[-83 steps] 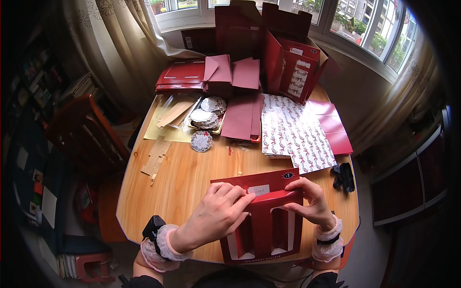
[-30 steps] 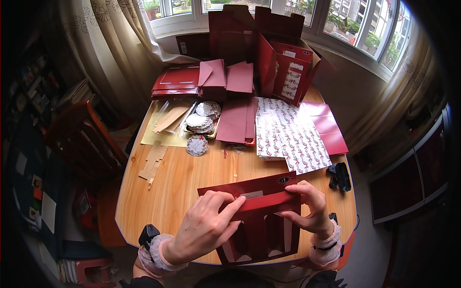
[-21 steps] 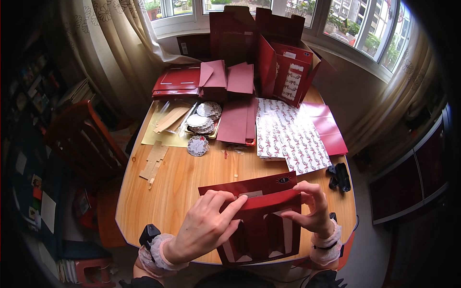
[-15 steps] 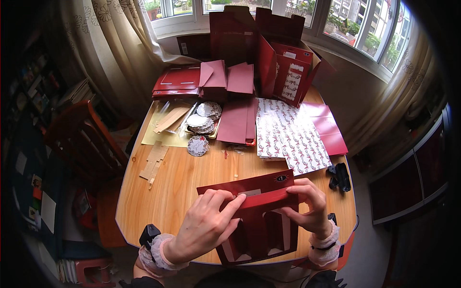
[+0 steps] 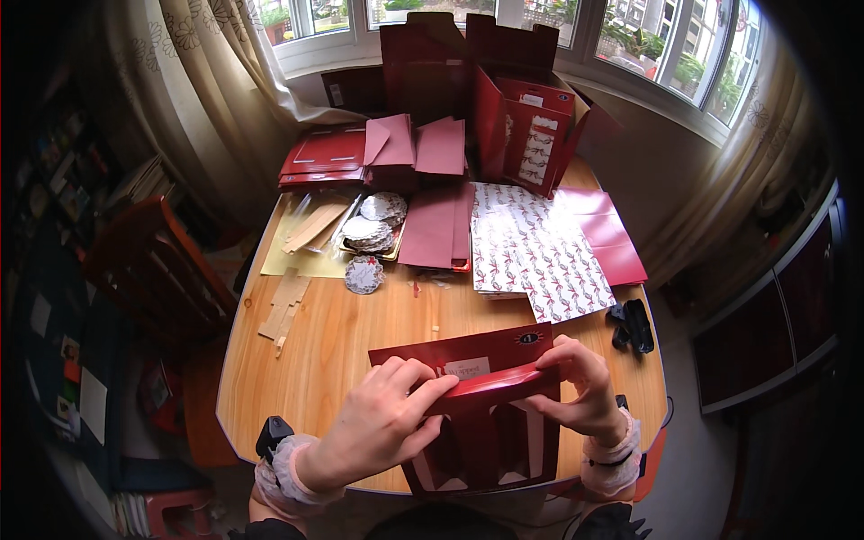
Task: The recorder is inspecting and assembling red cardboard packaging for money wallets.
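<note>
Near the front edge of the table I hold a dark red cardboard box (image 5: pixel 477 454) with cut-out windows and a raised flap at its far side. My left hand (image 5: pixel 378 427) grips its left part, thumb and forefinger at the folded edge. At the right end of that same edge, my right hand (image 5: pixel 580 387) pinches the card between thumb and fingers. A pale printed label shows on the flap behind the fold. The palm-side fingers of my left hand are partly hidden.
Patterned white sheets (image 5: pixel 540 252), dark red card pieces (image 5: pixel 430 236) and round paper tags (image 5: pixel 364 274) lie beyond the box. Torn brown cardboard (image 5: pixel 286 306) rests at left, black straps (image 5: pixel 633 326) at right. A large red carton (image 5: pixel 526 126) stands at the back.
The folded top edge has tilted, catching more light, and more of the pale label shows. Both hands keep their hold. The whole view has shifted slightly.
</note>
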`<act>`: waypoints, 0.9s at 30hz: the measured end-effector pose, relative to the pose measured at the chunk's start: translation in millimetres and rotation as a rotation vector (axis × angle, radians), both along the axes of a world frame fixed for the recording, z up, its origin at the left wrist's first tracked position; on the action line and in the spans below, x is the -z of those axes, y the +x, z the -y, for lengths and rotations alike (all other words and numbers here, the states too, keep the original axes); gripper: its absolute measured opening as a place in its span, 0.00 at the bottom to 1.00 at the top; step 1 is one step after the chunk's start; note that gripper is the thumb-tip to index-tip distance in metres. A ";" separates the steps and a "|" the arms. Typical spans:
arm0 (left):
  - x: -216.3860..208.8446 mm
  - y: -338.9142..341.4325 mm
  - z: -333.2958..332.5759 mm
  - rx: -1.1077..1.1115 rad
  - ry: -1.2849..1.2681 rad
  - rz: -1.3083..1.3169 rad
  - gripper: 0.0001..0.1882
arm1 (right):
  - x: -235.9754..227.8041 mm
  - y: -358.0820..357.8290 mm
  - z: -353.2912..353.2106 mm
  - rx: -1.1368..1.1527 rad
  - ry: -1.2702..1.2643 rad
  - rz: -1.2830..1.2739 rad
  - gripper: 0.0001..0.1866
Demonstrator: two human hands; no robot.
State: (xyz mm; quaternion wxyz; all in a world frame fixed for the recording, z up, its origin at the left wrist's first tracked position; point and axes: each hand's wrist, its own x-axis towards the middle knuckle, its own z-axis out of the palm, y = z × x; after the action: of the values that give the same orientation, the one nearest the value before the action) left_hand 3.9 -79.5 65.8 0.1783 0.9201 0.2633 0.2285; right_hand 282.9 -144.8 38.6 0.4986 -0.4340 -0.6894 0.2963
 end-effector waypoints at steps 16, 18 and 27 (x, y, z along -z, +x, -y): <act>-14.6 60.8 -15.5 0.080 -0.009 0.013 0.27 | 0.7 -15.4 -3.5 0.123 -0.043 0.060 0.21; -7.2 72.2 -17.5 0.109 0.017 0.005 0.28 | -1.6 -17.5 -1.5 0.150 -0.147 -0.001 0.24; 5.8 83.4 -21.4 0.222 -0.152 0.064 0.28 | 7.6 -15.6 2.5 0.137 -0.203 -0.087 0.36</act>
State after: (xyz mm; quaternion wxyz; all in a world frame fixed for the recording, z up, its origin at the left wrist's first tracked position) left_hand 87.4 -58.0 60.0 0.2799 0.9197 0.1705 0.2161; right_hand 267.3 -147.3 31.0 0.5004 -0.5150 -0.6024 0.3484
